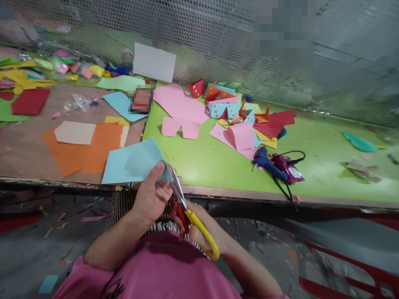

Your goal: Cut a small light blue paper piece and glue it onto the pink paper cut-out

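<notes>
My left hand [153, 193] pinches a sheet of light blue paper [134, 162] by its right end, thumb on top and fingers beneath. In my right hand [199, 226] is a pair of scissors [202, 234] with one yellow handle loop and a red part. Its blades point up and away from me, at the right edge of the blue paper. Whether the blades have the paper between them is hard to tell. Just beyond the hands, a pink paper cutout with a notch [180, 127] lies flat on the green tabletop.
A blue glue gun [268, 163] and a purple device with a cord [288, 168] lie at the right. Orange sheets [102, 145] spread on the left. Folded paper pieces [222, 110] cluster behind, before a perforated metal panel [218, 50]. Paper scraps litter the floor.
</notes>
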